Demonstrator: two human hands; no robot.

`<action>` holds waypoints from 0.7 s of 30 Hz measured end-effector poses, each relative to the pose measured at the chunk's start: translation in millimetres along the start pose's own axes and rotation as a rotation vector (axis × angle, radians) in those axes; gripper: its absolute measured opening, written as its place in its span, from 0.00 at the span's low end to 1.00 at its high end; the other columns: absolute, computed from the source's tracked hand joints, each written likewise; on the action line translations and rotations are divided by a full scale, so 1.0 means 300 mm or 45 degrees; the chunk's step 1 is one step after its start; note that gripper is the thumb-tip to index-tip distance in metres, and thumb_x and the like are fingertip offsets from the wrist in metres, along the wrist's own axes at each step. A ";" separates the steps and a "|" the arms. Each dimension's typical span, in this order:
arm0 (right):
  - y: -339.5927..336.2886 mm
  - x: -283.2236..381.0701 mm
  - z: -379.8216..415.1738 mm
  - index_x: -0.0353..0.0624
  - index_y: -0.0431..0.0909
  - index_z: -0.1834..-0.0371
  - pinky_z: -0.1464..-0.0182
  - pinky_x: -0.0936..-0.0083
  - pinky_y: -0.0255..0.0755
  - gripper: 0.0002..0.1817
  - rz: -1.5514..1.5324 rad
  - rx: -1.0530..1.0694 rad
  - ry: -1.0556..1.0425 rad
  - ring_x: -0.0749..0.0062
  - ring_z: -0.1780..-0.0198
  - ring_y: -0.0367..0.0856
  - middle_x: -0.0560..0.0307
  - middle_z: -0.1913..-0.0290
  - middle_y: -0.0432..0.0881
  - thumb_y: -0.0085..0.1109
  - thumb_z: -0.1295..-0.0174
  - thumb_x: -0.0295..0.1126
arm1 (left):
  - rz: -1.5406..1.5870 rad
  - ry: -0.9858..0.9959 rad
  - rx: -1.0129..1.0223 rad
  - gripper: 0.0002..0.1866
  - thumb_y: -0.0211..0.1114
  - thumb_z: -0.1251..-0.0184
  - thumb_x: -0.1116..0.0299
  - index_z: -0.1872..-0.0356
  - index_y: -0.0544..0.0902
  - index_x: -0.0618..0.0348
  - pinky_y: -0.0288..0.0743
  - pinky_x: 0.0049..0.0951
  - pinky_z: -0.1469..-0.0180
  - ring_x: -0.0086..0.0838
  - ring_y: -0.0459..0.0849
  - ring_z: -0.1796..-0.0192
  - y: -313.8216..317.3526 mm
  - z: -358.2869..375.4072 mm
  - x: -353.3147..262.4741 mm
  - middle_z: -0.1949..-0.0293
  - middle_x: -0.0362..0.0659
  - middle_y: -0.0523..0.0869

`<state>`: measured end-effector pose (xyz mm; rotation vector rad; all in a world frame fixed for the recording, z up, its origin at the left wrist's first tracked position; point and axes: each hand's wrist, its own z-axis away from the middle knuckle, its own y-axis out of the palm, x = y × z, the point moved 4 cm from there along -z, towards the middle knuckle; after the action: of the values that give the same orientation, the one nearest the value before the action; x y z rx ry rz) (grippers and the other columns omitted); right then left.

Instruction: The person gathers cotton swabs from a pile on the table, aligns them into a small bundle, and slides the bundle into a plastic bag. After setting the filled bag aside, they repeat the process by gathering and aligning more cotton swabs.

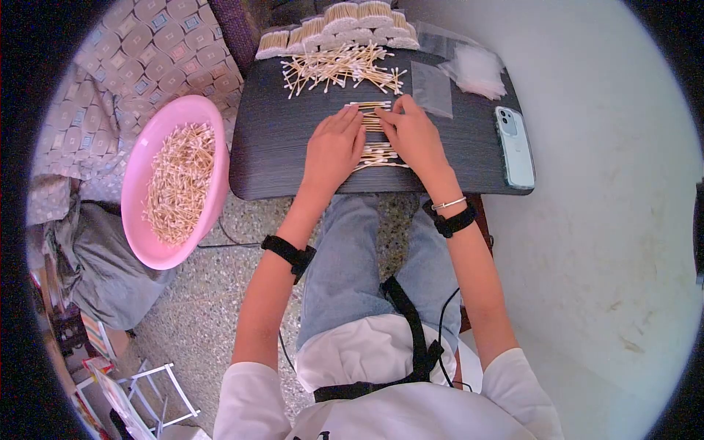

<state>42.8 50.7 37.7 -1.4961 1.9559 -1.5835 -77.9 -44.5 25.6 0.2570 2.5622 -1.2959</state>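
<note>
Cotton swabs lie side by side in a row (372, 125) on the dark table (271, 139), between my two hands. My left hand (335, 145) rests at the row's left ends, its fingers held together. On the right ends is my right hand (413, 136), its fingers bent, with thumb and forefinger near the swab tips. More swabs (378, 155) lie just below, nearer the table's front edge. A loose pile of swabs (337, 67) is spread beyond my hands.
Packed swab bundles (341, 26) line the table's far edge. Clear plastic bags (475, 71) and a phone (515, 147) lie at the right. A pink basin (134, 191) full of swabs stands left of the table, and a pale wall (587, 183) rises on the right.
</note>
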 end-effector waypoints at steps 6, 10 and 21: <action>0.000 -0.001 0.005 0.44 0.85 0.57 0.60 0.60 0.79 0.10 0.057 -0.037 0.000 0.54 0.57 0.80 0.50 0.61 0.75 0.59 0.35 0.35 | -0.044 0.060 -0.022 0.14 0.59 0.31 0.67 0.50 0.83 0.64 0.74 0.39 0.39 0.40 0.82 0.42 0.002 -0.003 -0.001 0.45 0.50 0.84; -0.002 -0.010 0.009 0.41 0.85 0.61 0.59 0.59 0.78 0.11 0.010 -0.047 0.042 0.53 0.58 0.80 0.48 0.61 0.75 0.58 0.34 0.36 | -0.034 0.067 -0.035 0.13 0.60 0.32 0.68 0.53 0.85 0.65 0.74 0.37 0.40 0.37 0.83 0.43 -0.006 -0.002 -0.007 0.47 0.49 0.86; -0.027 -0.015 0.032 0.39 0.85 0.53 0.54 0.63 0.75 0.11 0.002 -0.071 0.046 0.51 0.58 0.80 0.47 0.60 0.77 0.61 0.38 0.27 | -0.045 0.078 -0.077 0.12 0.61 0.34 0.68 0.57 0.85 0.65 0.74 0.36 0.42 0.36 0.85 0.46 -0.015 -0.003 -0.010 0.51 0.48 0.87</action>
<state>56.1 49.3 38.8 -1.4965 2.0362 -1.5787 -76.3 -46.4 30.5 0.2443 2.6640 -1.2384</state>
